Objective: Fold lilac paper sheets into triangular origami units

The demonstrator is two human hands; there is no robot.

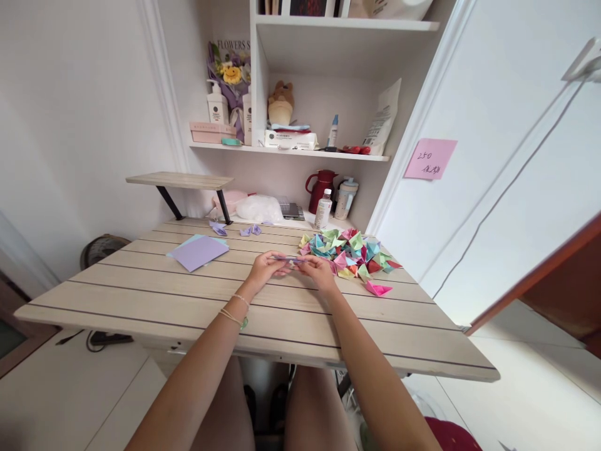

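Both hands meet over the middle of the table. My left hand [267, 269] pinches the left end of a small folded purple paper [290, 259], and my right hand [317, 269] grips its right end. Fingers cover much of the paper, so its exact shape is hard to make out. Close to my right hand lies a heap of folded paper boats [345, 254] in many colours, with a pink paper boat [378, 288] at its near edge. Left of my hands rests a stack of purple paper sheets [200, 252], a light blue one showing beneath. Folded purple pieces [250, 230] lie farther back.
A plastic bottle [323, 210], a red jug [322, 190] and a patterned tumbler [346, 198] stand at the back. A small raised stand [181, 180] occupies the back left. Shelves [323, 154] with bottles and a plush toy rise behind the slatted table [154, 294].
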